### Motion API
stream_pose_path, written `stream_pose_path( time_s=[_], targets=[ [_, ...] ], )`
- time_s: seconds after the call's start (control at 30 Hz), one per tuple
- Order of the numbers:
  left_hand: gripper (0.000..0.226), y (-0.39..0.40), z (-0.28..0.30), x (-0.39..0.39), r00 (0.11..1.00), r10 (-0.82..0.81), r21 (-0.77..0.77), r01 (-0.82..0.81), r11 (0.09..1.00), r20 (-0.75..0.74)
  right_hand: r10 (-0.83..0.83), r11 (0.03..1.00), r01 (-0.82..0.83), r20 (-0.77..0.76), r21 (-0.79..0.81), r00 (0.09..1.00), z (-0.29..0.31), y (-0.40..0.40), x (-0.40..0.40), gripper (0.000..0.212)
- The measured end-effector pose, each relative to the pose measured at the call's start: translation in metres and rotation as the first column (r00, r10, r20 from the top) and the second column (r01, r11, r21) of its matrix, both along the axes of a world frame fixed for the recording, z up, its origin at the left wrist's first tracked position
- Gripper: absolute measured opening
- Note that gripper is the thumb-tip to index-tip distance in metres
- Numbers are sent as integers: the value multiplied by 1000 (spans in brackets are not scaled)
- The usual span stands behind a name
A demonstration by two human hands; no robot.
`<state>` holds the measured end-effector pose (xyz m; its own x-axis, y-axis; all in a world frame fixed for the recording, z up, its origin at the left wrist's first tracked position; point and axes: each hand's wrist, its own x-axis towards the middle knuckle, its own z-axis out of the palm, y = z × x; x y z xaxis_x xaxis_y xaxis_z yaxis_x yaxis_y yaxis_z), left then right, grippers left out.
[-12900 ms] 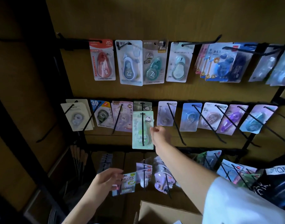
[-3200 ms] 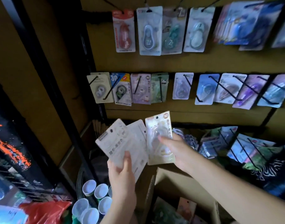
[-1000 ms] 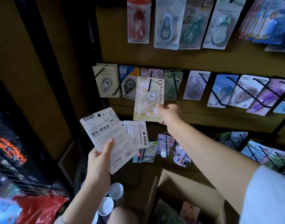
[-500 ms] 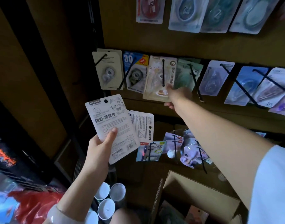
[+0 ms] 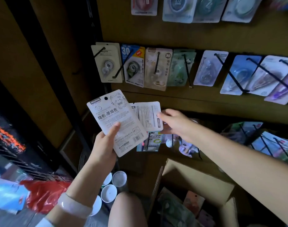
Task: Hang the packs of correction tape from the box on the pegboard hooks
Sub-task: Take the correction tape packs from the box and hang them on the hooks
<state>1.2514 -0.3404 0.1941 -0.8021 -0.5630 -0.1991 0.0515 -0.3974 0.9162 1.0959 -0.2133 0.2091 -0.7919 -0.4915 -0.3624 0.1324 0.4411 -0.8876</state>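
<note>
Right fingers [image 5: 161, 114] touch second pack [image 5: 148, 115] (left-held)

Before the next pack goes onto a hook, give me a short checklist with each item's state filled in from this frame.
1. Left hand holds the front pack, thumb across its back: ok.
2. Right hand has a grip on the second pack: cannot tell; its fingertips are at the pack's right edge.
3. Hang hole on the front pack is unobstructed: ok.
4. Hang hole on the second pack is visible: not ok; none shows.
5. Matching cream pack hangs on its hook, whose tip stands free: ok.
6. Cardboard box is open below with more stock: ok.
</note>
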Motion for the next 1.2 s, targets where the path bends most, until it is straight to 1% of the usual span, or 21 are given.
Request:
stream_pose_path(
  time_s=[0.03, 0.07, 0.13, 0.2, 0.27, 0.33, 0.4, 0.43, 0.53, 0.57, 0.6, 0.67, 0.73, 0.8, 0.87, 0.9, 0.97, 1.0, 1.1, 1.13, 1.2],
  targets=[
    [31, 6, 0, 3, 1000, -27, 9, 27, 1000, -1, 32, 999, -31, 42, -19, 999, -1, 8, 7, 39],
    [28, 11, -1, 5, 998, -56, 15, 56, 998, 4, 47, 998, -46, 38, -42, 998, -1, 17, 15, 36],
    [21, 21, -3, 11, 996, -83, 43, 82, 996, 32, 26, 997, -31, -76, -65, 997, 6, 35, 27, 24],
    [16, 29, -6, 17, 996, -48, 59, 44, 997, 69, -5, 1000, -2, -226, -31, 974, 19, 54, 38, 17],
    [15, 35, -10, 21, 994, 41, 27, -44, 999, 100, -38, 999, 43, -336, 6, 941, 33, 72, 47, 20],
    [18, 42, -11, 23, 984, 129, -32, -126, 992, 120, -57, 997, 75, -371, 35, 927, 45, 88, 56, 36],
    [15, 55, -11, 21, 982, 136, -131, -119, 984, 130, -41, 996, 65, -341, 60, 939, 53, 101, 62, 52],
    [12, 64, -10, 20, 985, 113, -192, -87, 977, 131, -21, 997, 45, -312, 70, 950, 56, 105, 65, 51],
    [17, 99, -8, 17, 990, -20, -314, 63, 947, 138, -8, 999, 13, -149, 32, 989, 64, 110, 74, 21],
    [21, 111, -6, 17, 985, -102, -319, 141, 937, 137, -19, 1000, 19, -87, 1, 996, 66, 112, 76, 18],
    [25, 122, -4, 19, 972, -197, -308, 227, 924, 128, -26, 999, 25, -41, -25, 999, 68, 113, 78, 21],
    [30, 136, 1, 25, 929, -361, -233, 369, 900, 77, -23, 996, 25, 25, -81, 999, 70, 118, 79, 26],
    [40, 140, 4, 28, 884, -468, -141, 462, 876, -8, -28, 988, 43, 104, -150, 994, 70, 125, 78, 28],
    [42, 141, 6, 31, 867, -497, -155, 487, 860, -33, -24, 977, 61, 179, -205, 984, 69, 130, 78, 27],
    [32, 142, 4, 32, 888, -460, -224, 451, 864, 15, 8, 962, 54, 227, -268, 974, 67, 133, 79, 22],
    [27, 143, 3, 31, 905, -424, -229, 421, 878, 35, 20, 950, 52, 228, -306, 974, 66, 134, 80, 17],
    [24, 143, 1, 30, 938, -345, -188, 346, 919, 41, -2, 935, 58, 159, -350, 987, 64, 137, 78, 12],
    [23, 141, 1, 30, 951, -309, -160, 309, 937, 27, -38, 936, 69, 97, -346, 995, 64, 140, 76, 15],
    [21, 137, 4, 30, 967, -252, -104, 248, 963, -30, -184, 950, 154, -89, -271, 979, 57, 149, 69, 18],
    [22, 136, 6, 30, 969, -243, -89, 238, 967, -48, -204, 957, 166, -140, -239, 969, 54, 151, 68, 15],
    [26, 135, 10, 30, 969, -234, -65, 229, 971, -84, -158, 975, 124, -184, -184, 970, 45, 153, 72, 10]
  ],
)
